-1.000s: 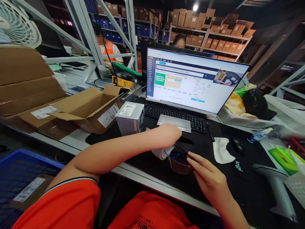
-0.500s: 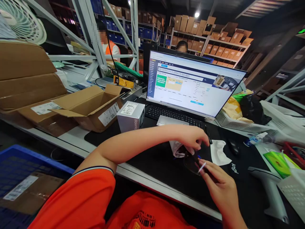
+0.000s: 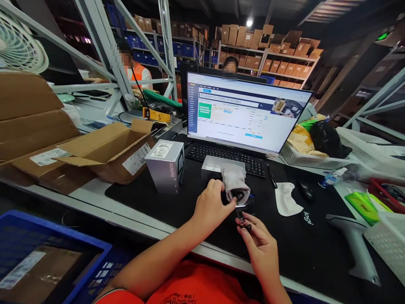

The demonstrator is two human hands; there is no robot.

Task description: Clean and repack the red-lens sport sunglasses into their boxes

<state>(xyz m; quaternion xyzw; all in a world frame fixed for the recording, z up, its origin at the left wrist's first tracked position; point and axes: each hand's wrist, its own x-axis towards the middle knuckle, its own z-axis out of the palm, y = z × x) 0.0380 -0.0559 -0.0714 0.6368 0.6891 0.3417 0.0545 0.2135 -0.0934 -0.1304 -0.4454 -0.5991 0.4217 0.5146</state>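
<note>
Pinching the mouth of the soft grey cloth pouch (image 3: 233,175) with the left hand (image 3: 210,209), thumb and fingers closed on the fabric. Gripping the dark-framed glasses (image 3: 241,217) in the right hand (image 3: 262,247), fingertips narrowed on one temple arm. Held between both hands, front end at the pouch mouth, above the black desk mat (image 3: 190,202), near the black keyboard (image 3: 221,154).
</note>
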